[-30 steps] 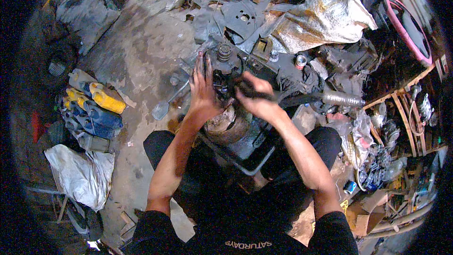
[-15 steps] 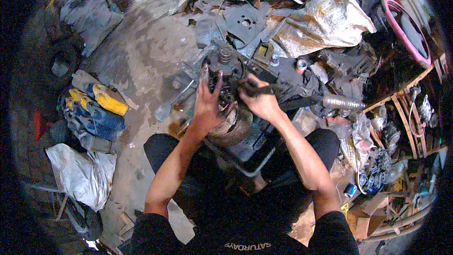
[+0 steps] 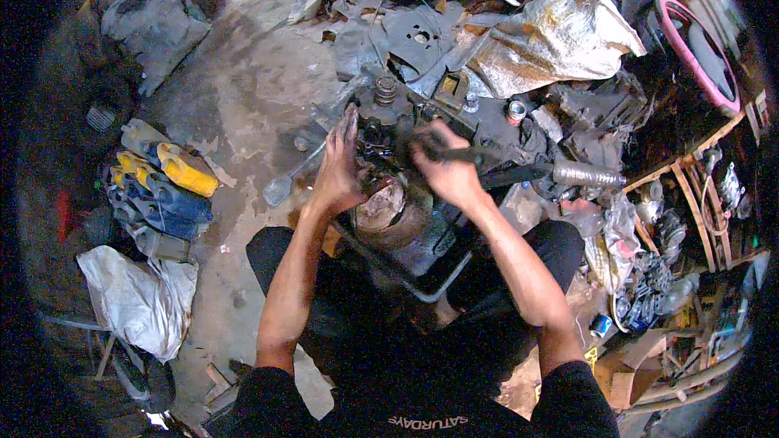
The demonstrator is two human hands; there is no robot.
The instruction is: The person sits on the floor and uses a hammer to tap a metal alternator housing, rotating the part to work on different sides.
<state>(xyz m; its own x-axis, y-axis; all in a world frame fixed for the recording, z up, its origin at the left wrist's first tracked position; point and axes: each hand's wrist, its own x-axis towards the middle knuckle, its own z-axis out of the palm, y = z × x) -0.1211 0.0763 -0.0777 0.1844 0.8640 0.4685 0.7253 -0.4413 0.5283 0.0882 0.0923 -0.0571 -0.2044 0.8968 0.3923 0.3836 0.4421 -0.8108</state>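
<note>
Heavily grimed machine [image 3: 406, 231], mostly black, round brownish housing [image 3: 380, 208]

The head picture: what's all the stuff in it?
machine: one, dark, centre
coil spring: one, grey, machine's far end
handheld thing: one, black, blurred, centre
containers: several, yellow and blue, left
sack: one, white, lower left
stained sheet: one, silver, upper right
oval frame: one, pink, far right
can: one, blue, lower right
box: one, brown, lower right
clutter: too jumbled to count, mixed colours, right
left hand: one, bare, smudged, beside the machine
right hand: one, bare, around the handheld thing
knees: two, black-clothed, lower centre
</note>
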